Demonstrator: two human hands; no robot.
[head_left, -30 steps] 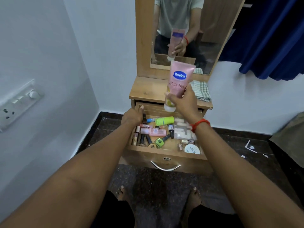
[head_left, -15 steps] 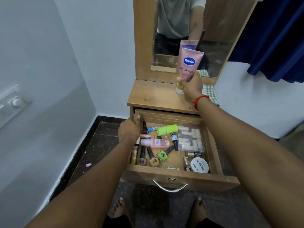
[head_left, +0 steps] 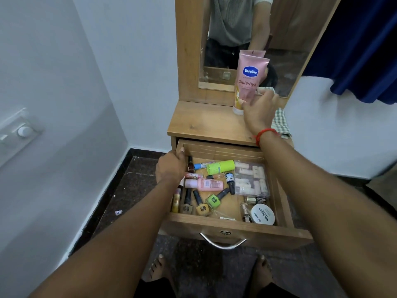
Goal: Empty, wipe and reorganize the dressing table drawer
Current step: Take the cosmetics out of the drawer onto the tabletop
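The wooden drawer (head_left: 236, 227) of the dressing table is pulled out. It holds a green bottle (head_left: 220, 167), a pink bottle (head_left: 206, 183), several nail polish bottles (head_left: 212, 201), a clear plastic box (head_left: 251, 179) and a white nail polish remover jar (head_left: 263, 214). My left hand (head_left: 170, 168) grips the drawer's left wall near its back corner. A pink Vaseline tube (head_left: 250, 76) stands cap-down on the table top (head_left: 204, 123) against the mirror. My right hand (head_left: 260, 112) has its thumb and fingers round the tube's lower end.
A checked cloth (head_left: 280, 123) lies on the table top's right side, behind my right wrist. The mirror (head_left: 236, 29) rises behind the tube. A white wall with a switch panel (head_left: 19, 132) is on the left, a blue curtain (head_left: 365, 50) on the right. My bare feet (head_left: 159, 265) stand before the drawer.
My right hand carried the pink tube from above the drawer back to the table top and set it upright by the mirror. My left hand stayed on the drawer's left wall.
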